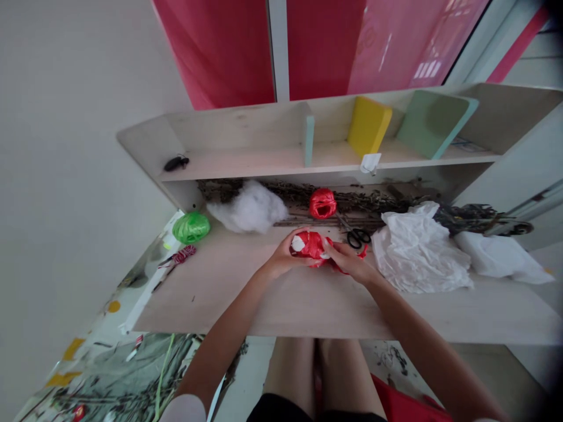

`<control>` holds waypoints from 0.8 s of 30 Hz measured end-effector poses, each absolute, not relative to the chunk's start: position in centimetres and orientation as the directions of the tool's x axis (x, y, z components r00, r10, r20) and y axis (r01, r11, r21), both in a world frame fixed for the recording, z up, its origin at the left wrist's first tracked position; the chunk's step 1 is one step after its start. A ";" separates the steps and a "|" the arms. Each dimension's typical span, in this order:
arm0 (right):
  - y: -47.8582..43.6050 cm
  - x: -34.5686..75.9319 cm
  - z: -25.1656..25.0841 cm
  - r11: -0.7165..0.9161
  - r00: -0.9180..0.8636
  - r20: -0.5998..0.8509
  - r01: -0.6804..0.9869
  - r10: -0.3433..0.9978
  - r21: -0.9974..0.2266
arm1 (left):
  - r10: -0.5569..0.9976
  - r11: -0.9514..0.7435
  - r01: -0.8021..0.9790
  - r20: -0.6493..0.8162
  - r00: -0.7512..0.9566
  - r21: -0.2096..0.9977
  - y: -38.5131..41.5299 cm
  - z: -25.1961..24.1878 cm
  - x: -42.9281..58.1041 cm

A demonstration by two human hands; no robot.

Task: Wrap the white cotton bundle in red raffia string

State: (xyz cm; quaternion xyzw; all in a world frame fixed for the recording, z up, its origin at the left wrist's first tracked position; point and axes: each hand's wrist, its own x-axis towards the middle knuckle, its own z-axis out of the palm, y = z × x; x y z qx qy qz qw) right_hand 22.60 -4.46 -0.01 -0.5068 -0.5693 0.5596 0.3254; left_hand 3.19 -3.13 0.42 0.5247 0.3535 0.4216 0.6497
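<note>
Head view: your left hand (284,256) and your right hand (349,262) are both closed on a red raffia bundle (313,245), holding it between them just above the pale wooden desktop (272,302). Your left fingers curl over its left end, where a patch of white stuffing shows, and your right fingers press on its right end. A loose red strand trails out beside your right hand.

Just beyond the bundle, a red raffia ball (322,203) sits near black-handled scissors (358,237), close to your right hand. Further left lie white cotton wadding (250,208) and a green raffia ball (190,228). Crumpled white plastic sheeting (417,249) lies to your right. Dried twigs (343,203) run along the back of the desk, under a shelf (325,159) that holds a yellow block (368,126) and a pale green board (433,123).
</note>
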 end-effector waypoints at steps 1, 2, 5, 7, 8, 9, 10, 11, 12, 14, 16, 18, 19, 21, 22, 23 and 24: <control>-4.4 22.7 0.0 -0.141 -0.287 -0.197 0.204 0.937 -0.969 | 0.925 0.085 -0.192 -0.006 0.379 0.978 -3.0 0.4 3.2; -4.4 22.7 -0.1 -0.144 -0.289 -0.196 0.190 0.937 -0.971 | 0.931 0.079 -0.218 0.006 0.364 0.973 -2.9 0.3 3.1; -4.0 23.0 0.0 -0.136 -0.214 -0.161 0.130 0.964 -0.982 | 0.942 0.101 -0.315 0.012 0.336 0.944 -2.5 0.6 2.5; -3.8 23.2 0.2 -0.097 -0.129 -0.109 0.098 0.986 -0.990 | 0.941 0.154 -0.360 -0.025 0.338 0.920 -2.1 0.9 1.8; -3.7 23.4 0.3 -0.076 -0.085 -0.083 0.088 0.993 -0.993 | 0.938 0.173 -0.385 -0.032 0.346 0.907 -2.0 1.1 1.4; -3.6 23.5 0.4 -0.059 -0.048 -0.063 0.083 0.997 -0.995 | 0.936 0.197 -0.407 -0.047 0.348 0.892 -1.9 1.3 1.0; -3.5 23.6 0.5 -0.048 -0.019 -0.049 0.078 0.999 -0.996 | 0.937 0.213 -0.436 -0.057 0.345 0.875 -1.8 1.4 0.7; -3.5 23.7 0.5 -0.038 -0.003 -0.039 0.073 0.999 -0.997 | 0.939 0.228 -0.464 -0.068 0.337 0.856 -1.7 1.5 0.5; -3.5 23.8 0.6 -0.024 -0.004 -0.025 0.072 1.000 -0.997 | 0.942 0.243 -0.488 -0.084 0.324 0.838 -1.6 1.6 0.3; -3.5 23.7 0.6 0.034 -0.037 0.031 0.086 0.999 -0.996 | 0.947 0.268 -0.522 -0.123 0.295 0.810 -1.5 1.6 0.2; -3.8 23.5 0.6 0.099 -0.091 0.091 0.099 0.992 -0.990 | 0.947 0.287 -0.531 -0.153 0.283 0.797 -1.5 1.4 0.3; -4.1 23.0 0.6 0.113 -0.158 0.099 0.081 0.982 -0.990 | 0.943 0.293 -0.526 -0.152 0.295 0.798 -1.5 1.2 0.6; -4.3 22.8 0.7 0.092 -0.208 0.078 0.059 0.975 -0.994 | 0.940 0.295 -0.519 -0.147 0.307 0.802 -1.5 1.1 0.7; -4.6 22.4 0.8 0.035 -0.324 0.021 0.036 0.946 -0.999 | 0.933 0.300 -0.498 -0.141 0.331 0.813 -1.5 0.9 0.9; -4.7 22.3 0.9 0.027 -0.373 0.006 0.050 0.928 -0.998 | 0.930 0.300 -0.489 -0.138 0.340 0.819 -1.6 0.9 1.0; -4.9 22.2 1.0 0.040 -0.413 0.004 0.077 0.911 -0.996 | 0.930 0.296 -0.481 -0.134 0.343 0.825 -1.7 1.0 1.2; -5.0 22.0 1.0 0.069 -0.445 0.012 0.112 0.896 -0.991 | 0.931 0.289 -0.474 -0.128 0.342 0.832 -1.8 1.0 1.3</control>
